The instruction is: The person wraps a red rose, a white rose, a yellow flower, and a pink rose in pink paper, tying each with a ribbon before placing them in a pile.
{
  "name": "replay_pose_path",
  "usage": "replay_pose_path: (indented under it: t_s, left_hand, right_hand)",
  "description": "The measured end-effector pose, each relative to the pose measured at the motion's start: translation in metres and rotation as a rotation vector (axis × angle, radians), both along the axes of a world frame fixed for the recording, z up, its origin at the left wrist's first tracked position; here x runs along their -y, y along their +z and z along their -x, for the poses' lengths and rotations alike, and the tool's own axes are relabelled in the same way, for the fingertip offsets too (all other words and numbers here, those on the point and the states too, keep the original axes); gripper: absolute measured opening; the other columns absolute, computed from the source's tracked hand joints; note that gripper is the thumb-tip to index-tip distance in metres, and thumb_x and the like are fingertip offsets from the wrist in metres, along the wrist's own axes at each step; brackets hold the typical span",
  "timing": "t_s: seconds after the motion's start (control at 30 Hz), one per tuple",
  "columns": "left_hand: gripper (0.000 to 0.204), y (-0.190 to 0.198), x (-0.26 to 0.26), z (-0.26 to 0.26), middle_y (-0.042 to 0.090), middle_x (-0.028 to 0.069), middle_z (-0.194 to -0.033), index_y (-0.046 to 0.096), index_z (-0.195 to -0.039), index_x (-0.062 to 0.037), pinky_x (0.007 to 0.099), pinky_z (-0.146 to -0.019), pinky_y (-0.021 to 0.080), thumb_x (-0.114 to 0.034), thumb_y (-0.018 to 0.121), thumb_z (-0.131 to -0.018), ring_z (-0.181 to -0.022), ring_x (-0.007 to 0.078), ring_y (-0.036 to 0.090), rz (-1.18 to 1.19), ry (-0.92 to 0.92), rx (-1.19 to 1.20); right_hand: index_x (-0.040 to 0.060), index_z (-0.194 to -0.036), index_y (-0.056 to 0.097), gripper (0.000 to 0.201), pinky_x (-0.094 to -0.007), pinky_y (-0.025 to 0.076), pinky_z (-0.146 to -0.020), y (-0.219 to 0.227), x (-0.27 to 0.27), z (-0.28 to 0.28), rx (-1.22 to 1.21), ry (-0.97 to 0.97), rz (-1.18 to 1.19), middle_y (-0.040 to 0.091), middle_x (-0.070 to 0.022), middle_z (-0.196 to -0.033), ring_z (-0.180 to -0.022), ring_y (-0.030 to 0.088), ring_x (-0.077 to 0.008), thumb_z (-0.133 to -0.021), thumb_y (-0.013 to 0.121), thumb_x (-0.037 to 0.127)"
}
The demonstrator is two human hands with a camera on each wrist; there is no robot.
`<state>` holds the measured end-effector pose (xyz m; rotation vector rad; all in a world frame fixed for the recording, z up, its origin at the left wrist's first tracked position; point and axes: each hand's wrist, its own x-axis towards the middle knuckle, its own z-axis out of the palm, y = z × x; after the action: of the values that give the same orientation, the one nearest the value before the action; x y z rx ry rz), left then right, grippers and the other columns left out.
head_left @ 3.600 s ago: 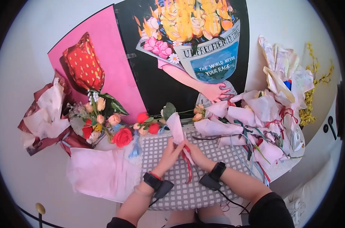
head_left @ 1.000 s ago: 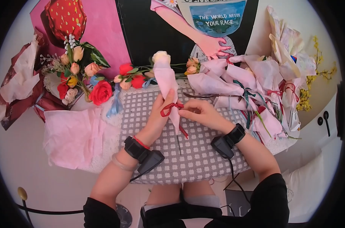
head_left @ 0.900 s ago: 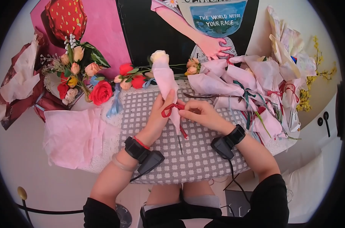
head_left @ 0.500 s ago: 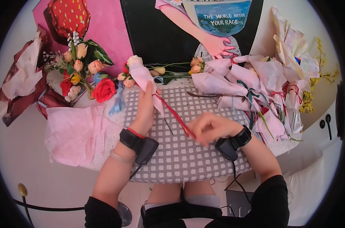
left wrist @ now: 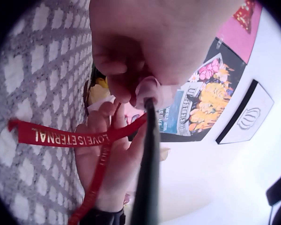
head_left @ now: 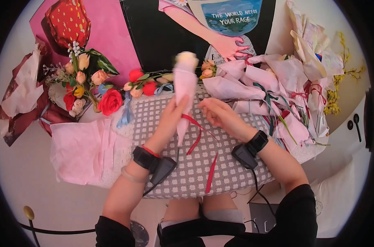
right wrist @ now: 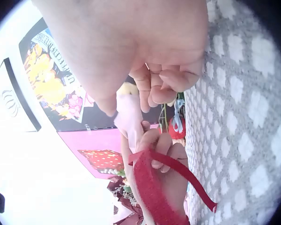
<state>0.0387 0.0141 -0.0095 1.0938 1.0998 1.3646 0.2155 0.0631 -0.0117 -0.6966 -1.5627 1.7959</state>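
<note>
My left hand (head_left: 169, 119) grips a white rose wrapped in pink paper (head_left: 184, 84), fingers round the narrow lower part of the wrap. The rose head points away and looks blurred. Below the wrap, the dark stem (left wrist: 150, 173) sticks out in the left wrist view. A red ribbon (head_left: 211, 175) goes round the wrap by the left hand, its two loose tails hanging over the cloth; gold lettering shows on it. Just right of the wrap is my right hand (head_left: 223, 117), fingers loosely bent and thumb apart from them, holding nothing in the right wrist view.
Several pink-wrapped flowers (head_left: 257, 88) are heaped at the right. Pink paper sheets (head_left: 82, 150) lie at the left, below a mixed bouquet (head_left: 82, 78) and a red rose (head_left: 110, 102). A grey checked cloth (head_left: 162, 181) covers the middle. Painted boards stand behind.
The red bow on the wrap has come undone; its tails now hang loose. My right hand pulled the ribbon toward the lower right, then let go and rose beside the wrap. The rose swung left and back.
</note>
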Motion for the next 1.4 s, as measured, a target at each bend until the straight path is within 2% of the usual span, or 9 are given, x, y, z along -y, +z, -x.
replay_pose_path:
  t_s: [0.13, 0.4, 0.47, 0.6, 0.7, 0.83, 0.9, 1.0, 1.4]
  left_hand:
    - [0.036, -0.01, 0.006, -0.016, 0.054, 0.0004, -0.081, 0.046, -0.115, -0.0023, 0.0196, -0.053, 0.042, -0.031, 0.044, -0.093, -0.066, 0.0061, 0.051, -0.209, -0.185, -0.287]
    - [0.039, -0.005, 0.0, 0.003, 0.046, -0.0019, -0.057, 0.055, -0.071, -0.0033, 0.0196, -0.044, 0.033, -0.032, 0.042, -0.094, -0.051, 0.0044, 0.045, -0.051, 0.029, -0.254]
    - [0.036, -0.013, -0.009, 0.009, 0.041, -0.0028, -0.051, 0.051, -0.071, -0.0046, 0.0191, -0.04, 0.029, -0.031, 0.041, -0.094, -0.045, 0.003, 0.041, -0.075, 0.138, -0.318]
    - [0.03, -0.022, -0.016, 0.021, 0.049, 0.0023, -0.069, 0.051, -0.084, -0.0025, 0.0216, -0.046, 0.034, -0.029, 0.041, -0.094, -0.05, 0.007, 0.044, -0.15, 0.338, -0.265]
    - [0.028, -0.015, -0.012, 0.018, 0.052, 0.0047, -0.082, 0.05, -0.089, -0.0018, 0.0229, -0.054, 0.037, -0.028, 0.041, -0.094, -0.059, 0.0091, 0.047, -0.219, 0.427, -0.4]
    - [0.033, -0.006, -0.005, 0.013, 0.057, 0.0085, -0.092, 0.049, -0.097, 0.0008, 0.0249, -0.07, 0.041, -0.03, 0.04, -0.094, -0.077, 0.0143, 0.052, -0.484, 0.478, -0.876]
    - [0.034, 0.005, 0.005, 0.002, 0.055, 0.0054, -0.091, 0.05, -0.102, -0.0018, 0.0226, -0.07, 0.04, -0.033, 0.04, -0.094, -0.078, 0.0118, 0.051, -0.115, -0.235, -0.185]
    - [0.035, -0.013, 0.01, -0.024, 0.055, 0.0027, -0.085, 0.05, -0.104, -0.0047, 0.0219, -0.067, 0.042, -0.037, 0.039, -0.094, -0.075, 0.0092, 0.051, -0.032, -0.388, -0.048]
    - [0.031, -0.012, 0.006, -0.023, 0.05, -0.0008, -0.071, 0.049, -0.102, -0.0057, 0.0166, -0.049, 0.036, -0.035, 0.043, -0.093, -0.058, 0.0048, 0.046, -0.145, -0.203, -0.072]
  right_hand:
    - [0.0089, -0.095, 0.055, 0.03, -0.0162, 0.027, -0.049, 0.002, 0.011, 0.007, -0.086, 0.061, 0.111, 0.045, 0.007, -0.069, -0.059, 0.038, -0.0012, -0.09, 0.048, 0.037]
    - [0.0112, -0.095, 0.055, 0.024, -0.0177, 0.031, -0.051, 0.014, -0.007, -0.009, -0.339, -0.269, -0.017, 0.051, 0.0051, -0.075, -0.061, 0.043, -0.002, -0.09, 0.05, 0.034]
    - [0.0112, -0.075, 0.05, 0.029, -0.0192, 0.027, -0.045, 0.022, -0.011, -0.006, -0.627, -0.557, 0.039, 0.047, 0.0041, -0.062, -0.05, 0.038, -0.0053, -0.091, 0.045, 0.035]
    - [0.0105, -0.069, 0.045, 0.035, -0.0234, 0.022, -0.038, 0.026, -0.021, -0.027, -0.669, -0.05, 0.052, 0.037, 0.0031, -0.05, -0.038, 0.027, -0.0082, -0.092, 0.04, 0.036]
    - [0.0104, -0.077, 0.05, 0.032, -0.0215, 0.028, -0.041, 0.02, -0.011, -0.013, -0.463, -0.252, 0.116, 0.047, 0.0011, -0.056, -0.04, 0.037, -0.0089, -0.092, 0.039, 0.036]
    - [0.0126, -0.098, 0.054, 0.026, -0.0202, 0.043, -0.064, 0.012, 0.002, -0.002, -0.412, -0.095, 0.061, 0.057, 0.0034, -0.085, -0.074, 0.054, -0.0044, -0.092, 0.046, 0.037]
    - [0.0119, -0.098, 0.053, 0.027, -0.0203, 0.043, -0.064, 0.007, 0.009, 0.003, -0.384, -0.13, 0.023, 0.057, 0.0035, -0.086, -0.075, 0.054, -0.004, -0.092, 0.046, 0.037]
    - [0.0106, -0.099, 0.053, 0.028, -0.0202, 0.043, -0.066, 0.002, 0.008, 0.008, -0.383, -0.165, -0.039, 0.056, 0.0034, -0.087, -0.077, 0.053, -0.0034, -0.092, 0.046, 0.037]
    - [0.0065, -0.103, 0.054, 0.022, -0.0206, 0.041, -0.067, -0.001, 0.003, 0.002, -0.339, -0.045, 0.052, 0.057, 0.0013, -0.093, -0.078, 0.052, -0.0047, -0.089, 0.052, 0.023]
